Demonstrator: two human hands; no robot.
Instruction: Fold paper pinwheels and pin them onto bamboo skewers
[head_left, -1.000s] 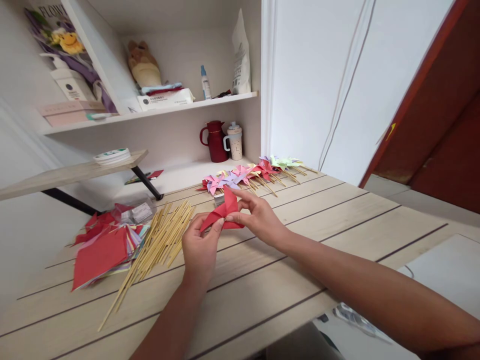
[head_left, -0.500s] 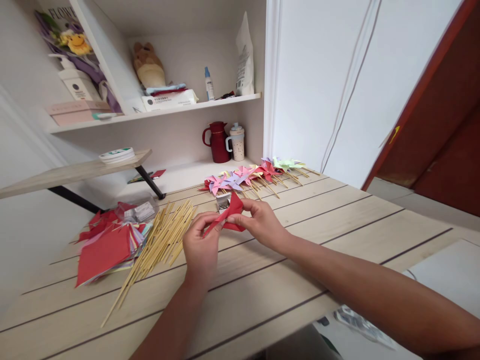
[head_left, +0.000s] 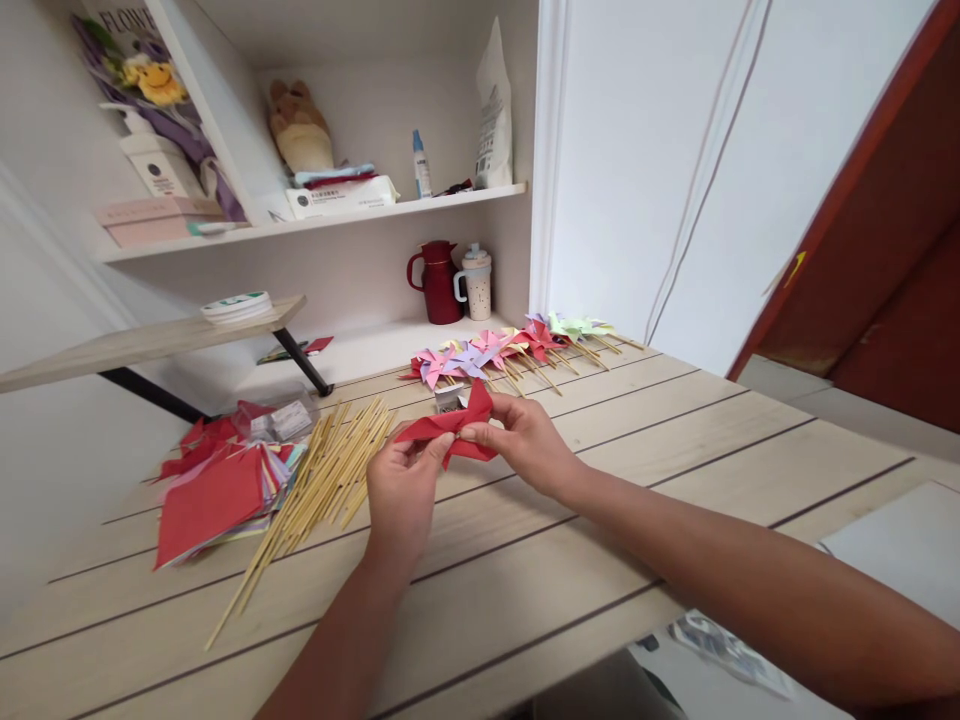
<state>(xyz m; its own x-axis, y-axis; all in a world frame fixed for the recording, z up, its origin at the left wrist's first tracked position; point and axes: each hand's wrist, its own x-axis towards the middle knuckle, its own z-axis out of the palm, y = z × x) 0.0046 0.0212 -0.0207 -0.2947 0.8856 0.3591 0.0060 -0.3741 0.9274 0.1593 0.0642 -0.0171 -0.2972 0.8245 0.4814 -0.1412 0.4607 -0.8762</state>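
A red paper pinwheel [head_left: 471, 447] is held above the table between both hands, its folded points standing out at the sides and top. My left hand [head_left: 405, 480] pinches it from the left, the thumb near its middle. From the right, my right hand [head_left: 529, 445] grips it with thumb and fingers, the thumb tip also by the centre. Whether a pin sits under the thumbs I cannot make out. Just behind the pinwheel stands a small open box [head_left: 450, 399] with small metal pieces inside, partly hidden by the red paper.
Thin wooden sticks [head_left: 334, 470] lie left of my hands. Beyond them is a stack of coloured paper sheets [head_left: 210, 505]. Finished pinwheels on sticks [head_left: 480, 358] line the table's back edge. A dark red jug [head_left: 438, 285] and a cup [head_left: 477, 285] stand behind. A raised shelf [head_left: 142, 340] is at left.
The red paper has turned and spread between my fingers, so more of its points show. Both thumbs now meet near its centre. The view has shifted slightly.
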